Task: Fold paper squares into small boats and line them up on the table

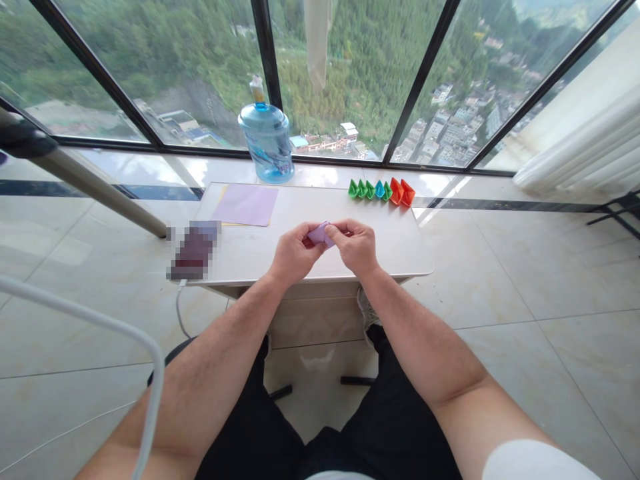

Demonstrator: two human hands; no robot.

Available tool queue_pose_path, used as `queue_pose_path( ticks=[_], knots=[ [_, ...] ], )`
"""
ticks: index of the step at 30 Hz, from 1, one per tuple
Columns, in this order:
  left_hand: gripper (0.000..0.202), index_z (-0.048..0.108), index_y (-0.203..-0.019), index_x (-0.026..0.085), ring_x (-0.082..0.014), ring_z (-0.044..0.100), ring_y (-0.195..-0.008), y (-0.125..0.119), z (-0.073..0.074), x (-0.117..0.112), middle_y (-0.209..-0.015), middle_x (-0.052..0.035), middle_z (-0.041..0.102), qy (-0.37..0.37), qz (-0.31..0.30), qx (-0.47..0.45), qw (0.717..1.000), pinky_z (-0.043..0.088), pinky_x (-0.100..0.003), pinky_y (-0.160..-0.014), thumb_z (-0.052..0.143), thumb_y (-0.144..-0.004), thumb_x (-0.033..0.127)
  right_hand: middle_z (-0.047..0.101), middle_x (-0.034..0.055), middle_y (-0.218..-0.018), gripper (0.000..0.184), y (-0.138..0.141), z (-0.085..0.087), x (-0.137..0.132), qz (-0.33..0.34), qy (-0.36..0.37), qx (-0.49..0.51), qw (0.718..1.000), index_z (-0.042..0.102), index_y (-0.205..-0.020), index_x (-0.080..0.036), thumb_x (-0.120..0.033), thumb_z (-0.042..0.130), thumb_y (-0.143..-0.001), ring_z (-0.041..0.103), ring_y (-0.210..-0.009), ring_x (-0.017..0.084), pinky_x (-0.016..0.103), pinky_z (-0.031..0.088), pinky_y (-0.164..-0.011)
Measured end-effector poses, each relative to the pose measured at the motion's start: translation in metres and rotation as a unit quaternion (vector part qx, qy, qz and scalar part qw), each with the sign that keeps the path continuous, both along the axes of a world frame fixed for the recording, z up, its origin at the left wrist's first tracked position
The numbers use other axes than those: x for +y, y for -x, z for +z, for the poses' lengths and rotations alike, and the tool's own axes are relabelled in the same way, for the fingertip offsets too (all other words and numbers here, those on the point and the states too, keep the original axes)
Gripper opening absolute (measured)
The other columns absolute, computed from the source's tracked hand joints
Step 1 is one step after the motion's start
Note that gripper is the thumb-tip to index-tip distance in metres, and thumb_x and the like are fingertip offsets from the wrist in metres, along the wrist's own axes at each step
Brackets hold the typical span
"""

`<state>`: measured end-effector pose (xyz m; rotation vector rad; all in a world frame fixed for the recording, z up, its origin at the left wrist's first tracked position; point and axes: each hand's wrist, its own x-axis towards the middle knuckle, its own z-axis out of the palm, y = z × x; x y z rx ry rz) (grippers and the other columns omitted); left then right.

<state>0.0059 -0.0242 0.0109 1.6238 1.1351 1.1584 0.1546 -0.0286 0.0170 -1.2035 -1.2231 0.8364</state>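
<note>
A small folded piece of purple paper (320,233) is pinched between my two hands above the front middle of the white table (250,257). My left hand (296,252) grips its left side, thumb along the lower edge. On its right side, my right hand (356,245) presses with the thumb, and the fingers curl behind. Part of the paper is hidden by the fingers. Flat purple sheets (247,205) lie at the table's back left, with a yellowish sheet (220,217) showing beneath. Along the back right edge stands a row of small folded paper pieces (370,191) in green, blue and orange-red.
A blue water jug (267,143) stands behind the table by the window. At the table's left edge lies a blurred-out phone-like object (194,252) with a white cable (181,310). A thick white tube (100,313) curves across the lower left, and a slanted pole (100,180) stands farther left.
</note>
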Motion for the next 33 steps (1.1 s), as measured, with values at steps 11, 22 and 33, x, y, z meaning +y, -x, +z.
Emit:
queue_pose_path(
  ticks=[11, 22, 33],
  knots=[
    [0.022, 0.072, -0.093, 0.017, -0.0155, 0.062, -0.071, -0.001, 0.0, -0.002, -0.077, -0.0004, 0.07, 0.019, 0.003, -0.001, 1.0, 0.05, -0.026, -0.065, 0.074, -0.074, 0.029, 0.073, 0.002, -0.075, 0.022, 0.0, 0.005, -0.003, -0.006, 0.023, -0.015, 1.0, 0.075, -0.079, -0.02, -0.042, 0.073, -0.077, 0.064, -0.069, 0.017, 0.03, 0.054, -0.066],
    [0.036, 0.067, -0.095, 0.016, -0.0163, 0.066, -0.075, -0.002, 0.003, -0.002, -0.082, -0.0011, 0.072, 0.08, -0.036, -0.097, 0.991, 0.052, -0.028, -0.069, 0.084, -0.067, 0.032, 0.071, 0.0016, -0.073, 0.028, -0.004, 0.003, 0.003, 0.042, 0.033, 0.061, 0.997, 0.074, -0.079, -0.019, -0.045, 0.081, -0.07, 0.063, -0.07, 0.016, 0.03, 0.053, -0.069],
    [0.023, 0.07, -0.081, 0.014, -0.0174, 0.068, -0.067, -0.005, 0.004, -0.004, -0.07, -0.0041, 0.073, 0.153, -0.084, -0.113, 0.978, 0.052, -0.031, -0.066, 0.082, -0.065, 0.024, 0.07, 0.0014, -0.07, 0.032, -0.009, 0.004, 0.006, 0.043, 0.079, 0.083, 0.992, 0.074, -0.077, -0.018, -0.048, 0.08, -0.069, 0.061, -0.065, 0.015, 0.028, 0.051, -0.06]
  ],
)
